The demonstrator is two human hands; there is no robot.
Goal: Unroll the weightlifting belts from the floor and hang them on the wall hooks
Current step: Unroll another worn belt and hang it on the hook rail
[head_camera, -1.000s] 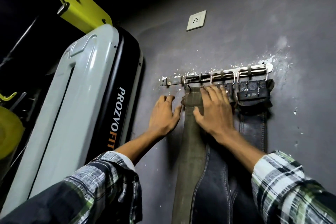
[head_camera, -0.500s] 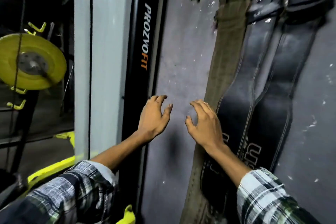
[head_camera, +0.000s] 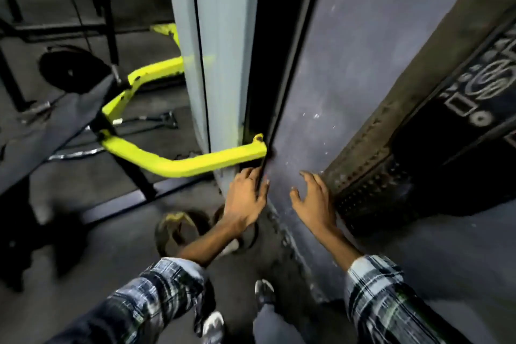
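Down swings the view since half a second ago: the hook rail has gone out of frame, and now the floor and the lower ends of the hung belts fill the picture. Both hands have dropped with it, away from the belt tops they were pressing a second ago.

Two rolled belts [head_camera: 178, 232] lie coiled on the dark floor, close against the foot of the wall, partly hidden behind the left forearm. The left hand [head_camera: 245, 198] hovers above them, fingers spread and relaxed, holding nothing; its fingertips sit at the black edge of the machine. Whether they touch it is unclear.

The right hand [head_camera: 314, 202] is open too, fingers splayed and slightly bent, empty, just beside the bottom end of the olive hanging belt [head_camera: 391, 120], which hangs against the grey wall [head_camera: 335, 64]. Next to it hangs a black belt [head_camera: 460, 120] with pale lettering.

Further out, a grey machine column [head_camera: 220, 50] stands upright by the wall, with a yellow frame bar [head_camera: 181, 159] curving round its base. Plaid sleeves [head_camera: 391, 301] cover both forearms, and a shoe [head_camera: 264, 292] shows at the bottom.
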